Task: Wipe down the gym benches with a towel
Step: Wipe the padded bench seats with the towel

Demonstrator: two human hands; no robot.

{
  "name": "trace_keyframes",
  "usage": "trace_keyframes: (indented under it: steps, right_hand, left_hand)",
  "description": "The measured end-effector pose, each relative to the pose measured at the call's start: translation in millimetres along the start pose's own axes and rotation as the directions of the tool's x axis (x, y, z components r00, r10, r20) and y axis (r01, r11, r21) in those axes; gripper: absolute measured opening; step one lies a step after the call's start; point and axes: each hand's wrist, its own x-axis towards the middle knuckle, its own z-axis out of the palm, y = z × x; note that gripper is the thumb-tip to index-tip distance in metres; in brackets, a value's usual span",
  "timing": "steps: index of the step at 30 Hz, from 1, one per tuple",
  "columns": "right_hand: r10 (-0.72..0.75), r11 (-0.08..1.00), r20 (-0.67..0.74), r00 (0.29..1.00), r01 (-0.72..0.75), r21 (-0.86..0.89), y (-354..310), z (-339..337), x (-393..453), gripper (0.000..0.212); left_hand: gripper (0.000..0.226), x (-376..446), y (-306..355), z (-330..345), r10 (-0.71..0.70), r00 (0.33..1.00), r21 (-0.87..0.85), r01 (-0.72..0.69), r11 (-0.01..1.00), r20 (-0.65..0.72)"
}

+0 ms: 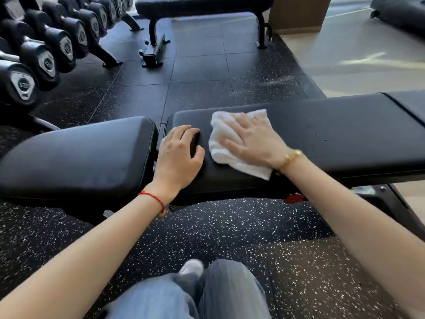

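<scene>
The speckled rubber floor (207,231) carries all equipment in view. The near bench (322,134) runs across the middle of the view and has two black pads: a long back pad (333,125) on the right and a shorter seat pad (76,153) on the left, separated by a narrow gap. A second bench (202,5) stands well apart at the far edge of the floor, with its frame foot (153,54) pointing toward the camera. A dumbbell rack (46,49) occupies the far left corner, with the dumbbell ends facing the near bench.

The person's legs, in blue jeans (195,293), appear at the bottom edge, with one light shoe (192,267) on the floor.

The white towel (232,143) lies crumpled on the left end of the back pad, near that pad's front edge. The right hand (250,141) lies flat on top of the towel, fingers straight and spread, pressing it against the pad. A gold watch (289,158) sits on that wrist.

The left hand (179,155) rests on the left end corner of the back pad, just beside the towel and apart from it. Its fingers curl loosely with the tips on the pad surface, and it holds nothing. A red cord bracelet (154,199) circles that wrist.
</scene>
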Motion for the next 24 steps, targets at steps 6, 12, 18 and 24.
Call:
trace_keyframes:
  steps: [6,12,18,24]
  right_hand:
    - [-0.133,0.990,-0.091,0.987,0.128,-0.066,37.8,-8.8,-89.9,0.076]
    - [-0.256,0.945,-0.250,0.934,0.188,-0.267,-21.7,22.8,-93.1,0.074]
    - [-0.231,0.943,-0.428,0.874,0.092,-0.320,-23.2,35.5,-108.8,0.069]
    - [-0.074,0.941,-0.469,0.880,-0.094,-0.325,-2.4,28.4,-127.0,0.073]
  left_hand:
    - [0.048,0.0,-1.5,-2.3,0.003,1.000,-0.014,-0.003,1.000,0.011]
    - [0.047,-1.1,-3.2,-0.8,0.009,1.000,-0.036,-0.009,0.999,0.005]
    - [0.051,-1.5,-7.2,0.1,0.014,1.000,-0.049,-0.014,0.999,0.005]
    - [0.054,-0.5,-2.1,1.1,0.019,1.000,-0.039,-0.019,0.999,0.010]
